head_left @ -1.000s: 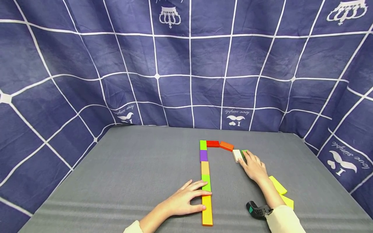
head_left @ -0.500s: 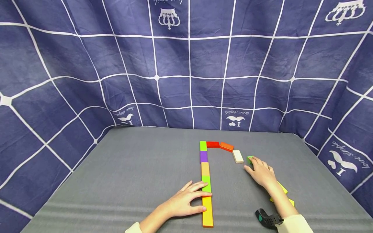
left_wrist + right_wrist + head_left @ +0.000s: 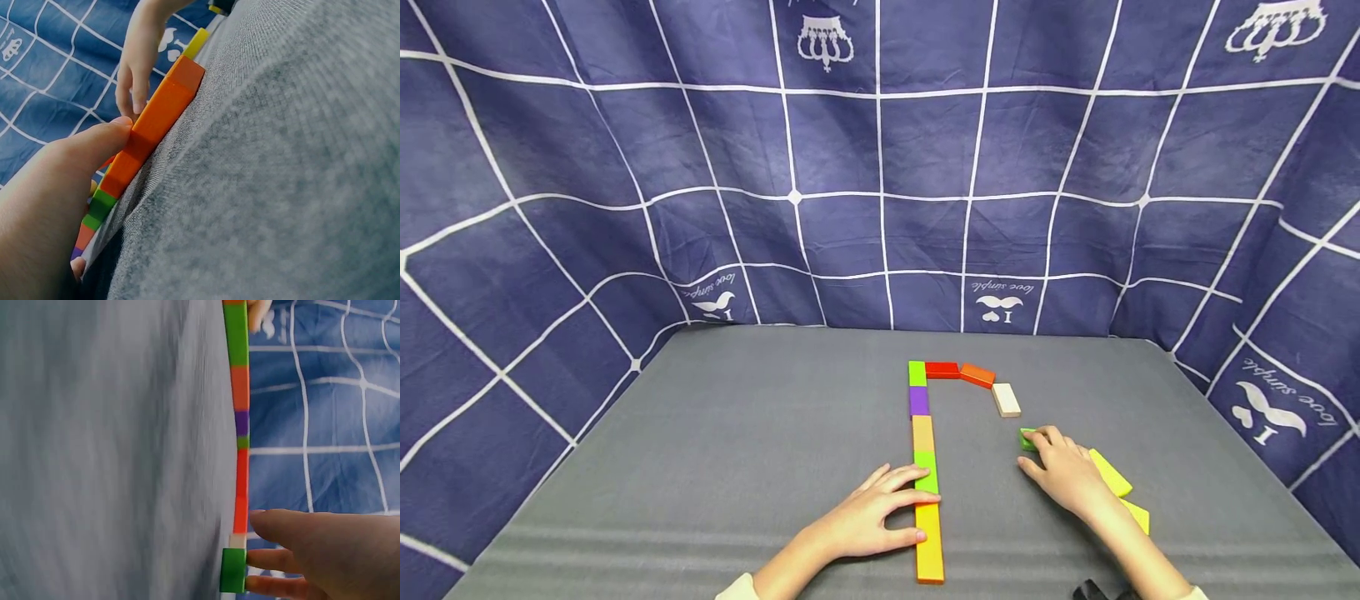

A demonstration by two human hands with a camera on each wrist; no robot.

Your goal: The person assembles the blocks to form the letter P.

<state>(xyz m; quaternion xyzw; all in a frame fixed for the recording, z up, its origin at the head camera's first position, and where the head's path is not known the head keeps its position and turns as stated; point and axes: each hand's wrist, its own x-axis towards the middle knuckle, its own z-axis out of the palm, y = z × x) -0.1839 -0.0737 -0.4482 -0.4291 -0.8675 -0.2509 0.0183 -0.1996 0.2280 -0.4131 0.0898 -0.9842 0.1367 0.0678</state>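
My right hand [image 3: 1063, 475] touches the top of a green block [image 3: 1026, 441] with its fingertips; in the right wrist view the thumb stands apart from that green block [image 3: 233, 570]. My left hand [image 3: 872, 517] lies at a straight row, its fingers over a light green block [image 3: 928, 477] and its thumb on the long yellow-orange piece [image 3: 929, 558]. Farther along come a tan block [image 3: 922, 433], a purple block [image 3: 919, 401] and another green block [image 3: 917, 372]. From there a red block [image 3: 942, 370], an orange block [image 3: 977, 376] and a white block [image 3: 1006, 400] curve rightward.
Two yellow blocks [image 3: 1108, 472] lie beside the right forearm, one partly hidden. The grey tabletop [image 3: 737, 417] meets a blue gridded cloth [image 3: 842, 233] at the back and sides. A black wrist device [image 3: 1097, 591] shows at the bottom edge.
The green block under my right hand has slid away from the white block, toward me, and the hand has moved with it. My left hand stays on the row. The view shifts slightly.
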